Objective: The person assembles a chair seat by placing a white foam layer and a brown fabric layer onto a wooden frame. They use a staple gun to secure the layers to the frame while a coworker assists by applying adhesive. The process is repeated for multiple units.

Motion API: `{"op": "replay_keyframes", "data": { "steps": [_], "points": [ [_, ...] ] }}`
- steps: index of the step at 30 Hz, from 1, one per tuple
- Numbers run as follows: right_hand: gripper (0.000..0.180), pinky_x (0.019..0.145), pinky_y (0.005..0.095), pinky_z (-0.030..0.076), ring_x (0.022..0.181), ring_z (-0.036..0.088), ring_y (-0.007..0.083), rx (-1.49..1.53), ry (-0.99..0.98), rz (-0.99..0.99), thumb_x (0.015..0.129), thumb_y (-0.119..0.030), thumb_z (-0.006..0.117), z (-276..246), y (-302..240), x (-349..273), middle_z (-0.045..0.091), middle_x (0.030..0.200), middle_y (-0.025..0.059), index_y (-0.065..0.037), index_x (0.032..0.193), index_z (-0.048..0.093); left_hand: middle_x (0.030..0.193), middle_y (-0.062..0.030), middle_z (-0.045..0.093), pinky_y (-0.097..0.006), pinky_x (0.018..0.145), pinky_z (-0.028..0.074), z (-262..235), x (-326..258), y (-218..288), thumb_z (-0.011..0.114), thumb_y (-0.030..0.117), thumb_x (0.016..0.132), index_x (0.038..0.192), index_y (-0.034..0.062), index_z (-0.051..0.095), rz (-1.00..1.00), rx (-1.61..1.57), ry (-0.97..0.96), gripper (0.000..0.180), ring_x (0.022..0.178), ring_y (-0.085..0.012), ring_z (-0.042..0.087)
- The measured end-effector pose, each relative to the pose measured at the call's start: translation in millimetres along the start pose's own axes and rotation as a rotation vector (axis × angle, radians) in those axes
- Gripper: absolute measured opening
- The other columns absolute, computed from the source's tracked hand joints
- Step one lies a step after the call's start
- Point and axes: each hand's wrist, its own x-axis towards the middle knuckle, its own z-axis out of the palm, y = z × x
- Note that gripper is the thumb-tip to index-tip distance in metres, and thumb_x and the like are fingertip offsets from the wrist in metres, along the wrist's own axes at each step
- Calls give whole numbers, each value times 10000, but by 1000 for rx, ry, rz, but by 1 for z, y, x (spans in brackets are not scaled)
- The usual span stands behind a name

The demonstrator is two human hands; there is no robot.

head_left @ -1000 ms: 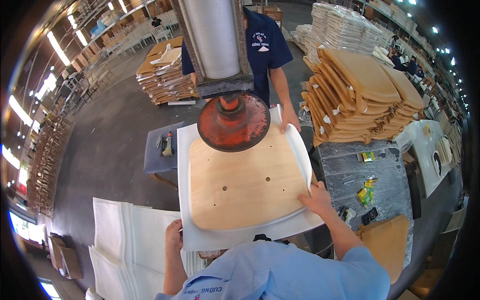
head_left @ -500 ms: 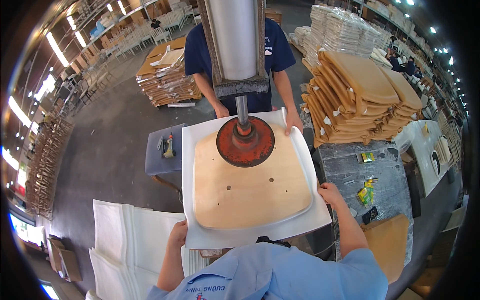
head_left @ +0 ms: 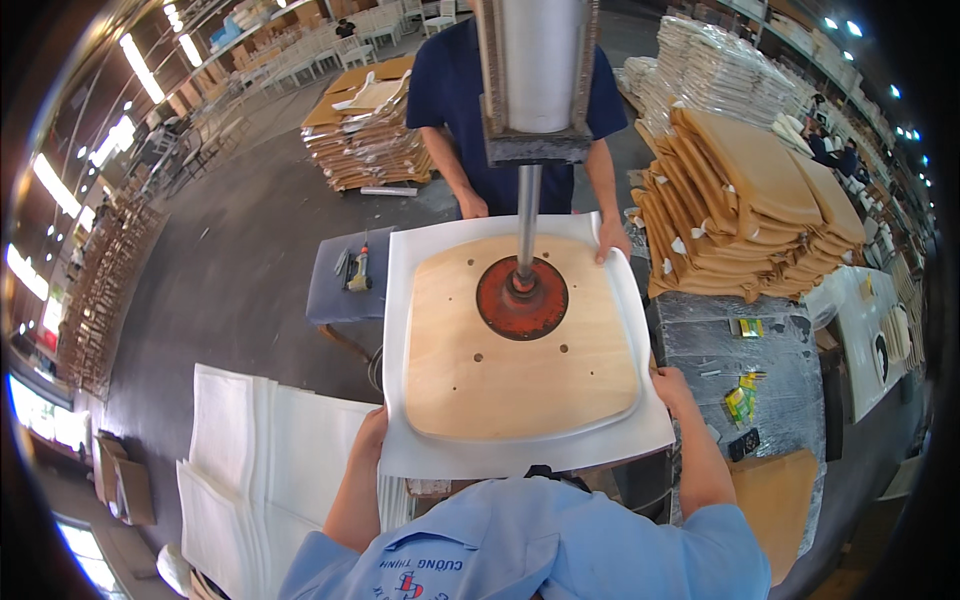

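Observation:
A light plywood seat panel [head_left: 520, 390] with several drilled holes lies on a white padding sheet [head_left: 660, 436]. On the panel's middle rests a round red press plate [head_left: 522, 318], carried by a steel rod [head_left: 529, 215]. My left hand [head_left: 371, 432] is closed on the sheet's near left edge, its fingertips hidden by the sheet. Along the right edge, my right hand [head_left: 673, 388] grips the same sheet. Across from me a co-worker's hand [head_left: 613, 238] holds the far right corner; that person's other hand [head_left: 473, 206] is at the far edge.
A press cylinder [head_left: 538, 80] hangs overhead. White sheets [head_left: 235, 480] are stacked at my left, near a blue padded stool [head_left: 340, 300] bearing a power drill [head_left: 358, 272]. To the right stand a wrapped table [head_left: 690, 335] and stacked tan covers [head_left: 750, 190].
The red press plate has come down from above onto the panel, with more rod now showing. Both my hands keep hold of the sheet's edges. The whole view has shifted slightly.

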Motion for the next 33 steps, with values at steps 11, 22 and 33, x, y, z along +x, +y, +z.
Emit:
{"op": "replay_keyframes", "data": {
  "steps": [11, 22, 33],
  "points": [
    [362, 808, 425, 548, 908, 758, 312, -6, 29, -79, 1034, -238, 619, 4, 10, 8, 782, 989, 226, 76, 1152, 757, 1102, -137, 788, -348, 825, 610, -1, 7, -11, 623, 372, 1069, 1293, -6, 735, 60, 94, 19, 454, 935, -199, 761],
    [410, 690, 425, 507, 740, 685, 247, -109, 27, -222, 1036, -342, 684, 6, 21, 17, 726, 810, 172, 57, 974, 753, 1081, -100, 780, -324, 823, 601, -5, 8, -21, 561, 438, 1115, 1273, -15, 733, 117, 89, 76, 510, 914, -159, 736],
    [375, 667, 533, 483, 745, 663, 438, -420, 170, -688, 960, -351, 708, 10, -4, -9, 647, 751, 221, -17, 790, 685, 838, -167, 762, -419, 744, 533, 15, 1, -8, 615, 401, 1065, 941, -1, 755, 428, 647, 142, 444, 816, -259, 730]
  ]
}}
